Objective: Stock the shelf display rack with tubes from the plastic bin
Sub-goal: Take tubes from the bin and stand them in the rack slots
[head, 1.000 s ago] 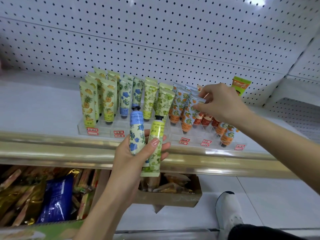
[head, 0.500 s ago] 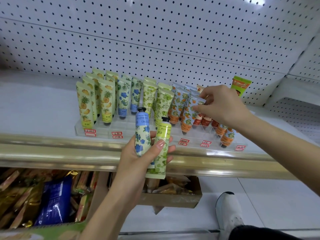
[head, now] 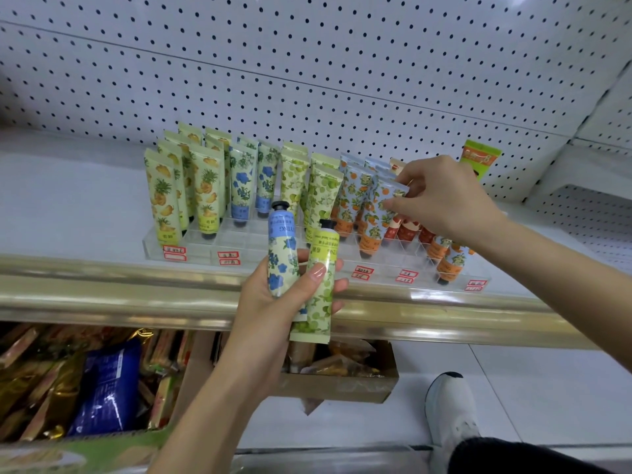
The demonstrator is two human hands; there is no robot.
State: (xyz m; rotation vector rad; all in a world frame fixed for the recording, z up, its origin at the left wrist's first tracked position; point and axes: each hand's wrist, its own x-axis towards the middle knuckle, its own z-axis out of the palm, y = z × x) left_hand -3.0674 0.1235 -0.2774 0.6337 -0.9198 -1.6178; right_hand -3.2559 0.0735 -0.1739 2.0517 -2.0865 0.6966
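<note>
Down at the bottom edge, a white shoe (head: 451,408) stands on pale floor tiles. Level with it, below the shelf, an open cardboard box (head: 178,384) is crammed with crinkly foil snack packets, one a glossy blue packet (head: 106,388); a smaller cardboard box (head: 342,384) beside it holds more wrappers.

Above these, the left grip (head: 273,302) is curled round two soft squeeze tubes held cap-up side by side: a blue-flower tube (head: 282,254) with a black screw cap, and a lime-print tube (head: 319,285), its flat crimped tail pointing down. The thumb lies across both.

Behind the hand runs the shelf's brushed gold rail (head: 102,285). On the white shelf (head: 68,200) sits a clear stepped acrylic rack (head: 386,265), divided into small square cells with red price labels (head: 174,253) on its front. Tubes stand in it cap-down in rows: pineapple tubes (head: 162,196) at the left, then blue-flower rack tubes (head: 242,179), lime rack tubes (head: 321,189) and orange-print tubes (head: 352,196). Several front cells are bare.

The right grip (head: 444,196) pinches the crimped top of one orange-print front tube (head: 379,213) standing in the rack. Farthest back rises a white perforated pegboard (head: 307,80).
</note>
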